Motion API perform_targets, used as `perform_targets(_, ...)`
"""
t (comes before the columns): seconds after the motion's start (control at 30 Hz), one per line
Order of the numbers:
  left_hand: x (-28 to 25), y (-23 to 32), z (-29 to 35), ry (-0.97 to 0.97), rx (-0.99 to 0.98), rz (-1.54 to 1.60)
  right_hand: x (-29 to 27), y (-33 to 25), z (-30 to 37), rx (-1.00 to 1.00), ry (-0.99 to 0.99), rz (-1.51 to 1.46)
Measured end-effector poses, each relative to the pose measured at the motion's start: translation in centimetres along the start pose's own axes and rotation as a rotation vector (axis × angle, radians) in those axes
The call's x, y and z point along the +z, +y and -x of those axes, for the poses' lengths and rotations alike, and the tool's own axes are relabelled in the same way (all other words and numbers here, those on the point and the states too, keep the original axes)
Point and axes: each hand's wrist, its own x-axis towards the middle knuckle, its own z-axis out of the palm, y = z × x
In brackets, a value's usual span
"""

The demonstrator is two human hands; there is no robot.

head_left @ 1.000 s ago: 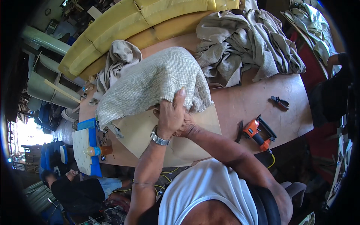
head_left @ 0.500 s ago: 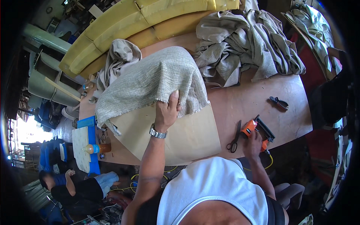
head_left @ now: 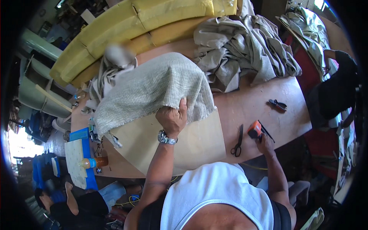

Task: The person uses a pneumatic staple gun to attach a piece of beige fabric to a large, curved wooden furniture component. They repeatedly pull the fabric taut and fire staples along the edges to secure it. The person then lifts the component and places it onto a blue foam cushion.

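Head view: my left hand [head_left: 171,119] is at the near edge of the woven cloth [head_left: 151,86], thumb lying up over the weave and the other fingers curled beneath, so the fray is clamped between them. The cloth lies straight ahead of those fingers, draped over a raised form I cannot see, its long axis slanting from far right down to near left. Below its edge the pale board [head_left: 195,143] shows bare, under my left wrist.

My right hand [head_left: 265,145] is well off to the right, near the front edge of the bench [head_left: 289,122]. Its fingers are wrapped around the grip of the orange staple gun [head_left: 254,129]; they hide much of the handle, and I cannot tell whether the tool rests on the wood or hangs just above it. Its orange head lies beyond my knuckles, a little to their left, while the black bar slants from far left to near right.

From the gun, the held edge is to the left and slightly farther away. Between the two lie the black scissors [head_left: 238,142], just beside the gun, long axis running away from me, handles nearest me. The pliers [head_left: 277,105] lie beyond my right hand, near but apart.
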Motion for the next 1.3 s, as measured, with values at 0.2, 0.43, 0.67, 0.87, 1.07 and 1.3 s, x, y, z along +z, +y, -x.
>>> perform_targets(0.2, 0.2, -0.2, -0.1, 0.131, 0.026, 0.190, -12.6, -11.4, 7.1, 0.055, -0.106, -0.889)
perform_targets(0.43, 0.1, -0.9, 0.4, 0.046, 0.072, 0.167, -15.2, -24.8, 11.4, -0.428, -0.023, -0.939)
perform_targets(0.67, 0.1, -2.1, 0.7, 0.038, 0.073, 0.315, -14.5, -32.9, 10.5, -0.379, 0.102, -1.309)
perform_targets(0.87, 0.1, -1.6, 0.4, 0.022, 0.112, 0.322, -15.7, -35.3, 9.6, -0.364, 0.100, -1.210)
perform_targets(1.07, -0.5, -1.2, 0.3, -0.035, 0.107, 0.300, -16.4, -35.9, 8.1, -0.332, 0.068, -0.985)
perform_targets(1.3, -0.2, -1.7, 0.9, 0.009, -0.021, 0.343, -16.1, -32.5, 9.8, -0.478, 0.013, -1.044)
